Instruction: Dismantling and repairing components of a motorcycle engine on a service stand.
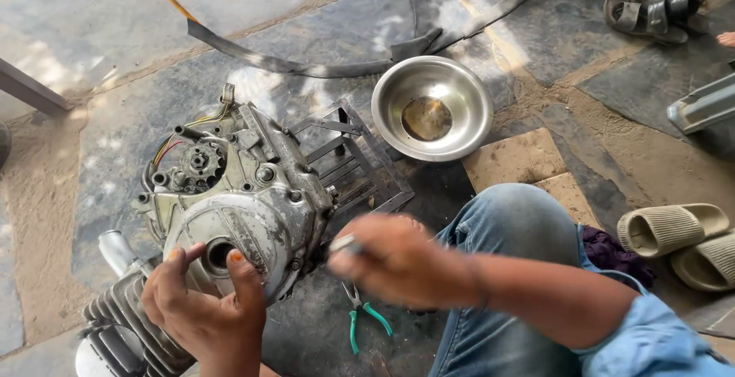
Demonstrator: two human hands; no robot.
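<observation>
A grimy motorcycle engine (237, 193) lies on the stone floor, its round side cover facing up and its finned cylinder (122, 323) toward me. My left hand (203, 304) rests on the cover, thumb and forefinger on either side of a round hole (220, 253). My right hand (390, 258) is blurred and hovers just right of the engine, closed on a small metal tool (342, 244) whose tip points at the engine's edge. Green-handled pliers (360, 317) lie on the floor below that hand.
A steel bowl (398, 128) with oily residue sits beyond a metal frame (352, 163). A strip of black rubber (306, 63) crosses the floor behind. Sandals (651, 13) and beige slippers (674, 231) lie at right. My knee in jeans (521, 224) is bent at the right.
</observation>
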